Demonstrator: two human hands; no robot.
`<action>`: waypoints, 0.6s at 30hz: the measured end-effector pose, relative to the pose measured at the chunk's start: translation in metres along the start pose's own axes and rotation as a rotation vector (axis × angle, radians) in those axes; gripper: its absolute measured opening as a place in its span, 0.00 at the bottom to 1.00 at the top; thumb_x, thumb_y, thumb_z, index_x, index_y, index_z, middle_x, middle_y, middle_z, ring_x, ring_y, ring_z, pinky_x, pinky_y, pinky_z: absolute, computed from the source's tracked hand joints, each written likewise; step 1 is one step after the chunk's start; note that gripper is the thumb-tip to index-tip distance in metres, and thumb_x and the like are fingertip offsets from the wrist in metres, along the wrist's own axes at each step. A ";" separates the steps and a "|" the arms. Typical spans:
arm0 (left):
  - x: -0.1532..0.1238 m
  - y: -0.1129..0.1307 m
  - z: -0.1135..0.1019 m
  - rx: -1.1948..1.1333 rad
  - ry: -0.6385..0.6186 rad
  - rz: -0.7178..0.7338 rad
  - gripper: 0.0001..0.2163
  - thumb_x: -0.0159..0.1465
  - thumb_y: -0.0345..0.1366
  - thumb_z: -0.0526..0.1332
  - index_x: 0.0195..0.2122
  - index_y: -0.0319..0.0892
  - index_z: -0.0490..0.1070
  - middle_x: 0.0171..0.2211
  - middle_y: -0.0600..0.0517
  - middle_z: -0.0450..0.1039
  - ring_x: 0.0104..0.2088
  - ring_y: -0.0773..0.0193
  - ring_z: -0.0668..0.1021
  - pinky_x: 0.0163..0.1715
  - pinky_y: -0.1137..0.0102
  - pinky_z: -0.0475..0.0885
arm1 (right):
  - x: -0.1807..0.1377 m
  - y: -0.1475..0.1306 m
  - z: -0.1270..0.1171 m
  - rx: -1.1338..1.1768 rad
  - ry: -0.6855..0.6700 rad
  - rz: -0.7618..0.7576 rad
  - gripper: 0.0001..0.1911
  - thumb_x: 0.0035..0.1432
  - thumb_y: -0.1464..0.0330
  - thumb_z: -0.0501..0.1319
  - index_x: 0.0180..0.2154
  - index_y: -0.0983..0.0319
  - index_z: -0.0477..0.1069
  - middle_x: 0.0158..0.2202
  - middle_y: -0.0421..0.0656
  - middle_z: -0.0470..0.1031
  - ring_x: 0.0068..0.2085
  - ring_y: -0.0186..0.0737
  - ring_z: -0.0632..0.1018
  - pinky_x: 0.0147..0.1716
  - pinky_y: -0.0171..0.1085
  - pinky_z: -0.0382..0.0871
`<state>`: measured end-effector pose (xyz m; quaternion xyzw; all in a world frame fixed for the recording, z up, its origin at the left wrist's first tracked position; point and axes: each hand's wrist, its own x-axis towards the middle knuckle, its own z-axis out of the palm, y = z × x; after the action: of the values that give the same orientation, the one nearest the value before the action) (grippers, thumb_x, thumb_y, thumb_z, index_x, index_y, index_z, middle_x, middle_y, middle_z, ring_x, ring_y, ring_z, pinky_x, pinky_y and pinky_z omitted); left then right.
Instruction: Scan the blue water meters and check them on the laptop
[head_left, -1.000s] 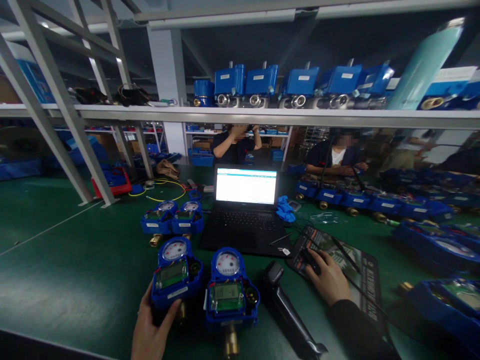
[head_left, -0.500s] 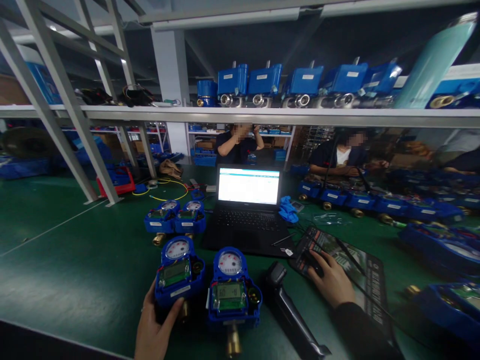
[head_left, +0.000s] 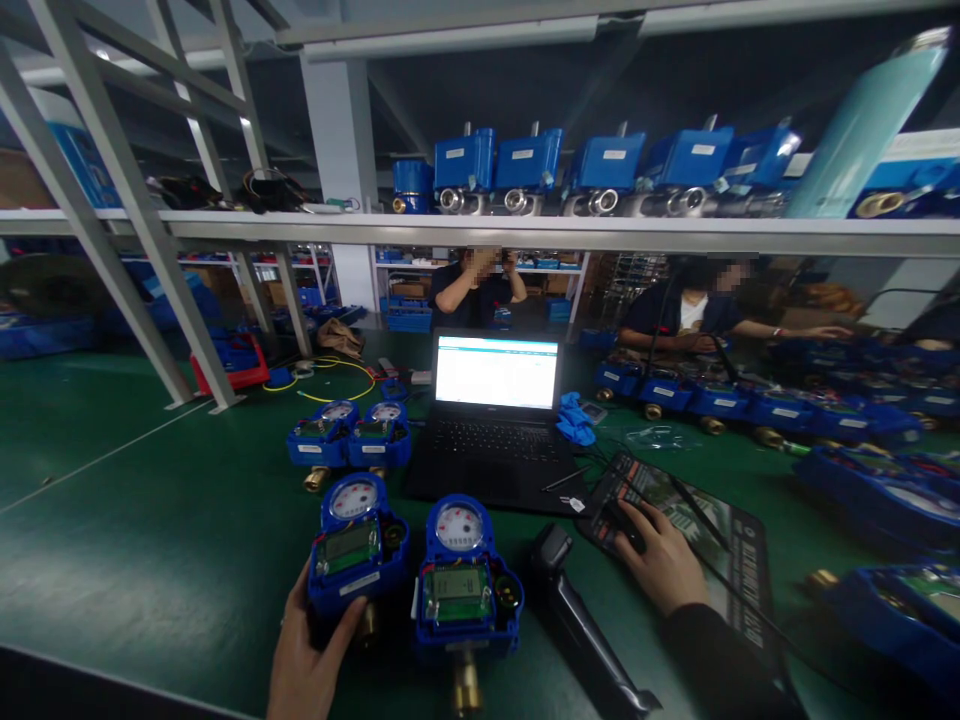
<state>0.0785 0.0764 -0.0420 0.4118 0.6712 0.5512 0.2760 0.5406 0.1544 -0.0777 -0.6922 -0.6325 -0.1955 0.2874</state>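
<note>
An open laptop (head_left: pixel 495 420) is sitting at the middle of the green bench (head_left: pixel 150 540), its screen glowing white. To its left, two more blue water meters (head_left: pixel 349 440) are standing side by side, with a yellow cable (head_left: pixel 337 380) looping behind them. A black handheld scanner (head_left: pixel 581 625) is lying between the near meters and the mouse pad (head_left: pixel 712 540). A row of blue meters (head_left: pixel 720 405) is lining the bench to the right, and two other people are sitting across it.

The left hand (head_left: pixel 311 665) is gripping the lower end of a blue water meter (head_left: pixel 356 545), thumb on its front, fingers wrapped around its left side. The meter is lying face up, its round dial above a small display, just beside a twin meter (head_left: pixel 465 580). The right hand (head_left: pixel 660 565) is lying curled over a black mouse (head_left: pixel 622 525) on the pad.
</note>
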 end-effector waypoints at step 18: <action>0.000 0.002 0.001 -0.007 -0.004 -0.005 0.51 0.43 0.63 0.64 0.62 0.34 0.54 0.56 0.36 0.64 0.56 0.43 0.68 0.60 0.50 0.59 | 0.000 -0.002 -0.002 -0.001 -0.018 0.015 0.24 0.58 0.59 0.51 0.51 0.61 0.72 0.51 0.52 0.70 0.48 0.49 0.75 0.47 0.47 0.72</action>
<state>0.0800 0.0768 -0.0400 0.4102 0.6699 0.5519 0.2800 0.5393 0.1535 -0.0763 -0.6987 -0.6298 -0.1874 0.2829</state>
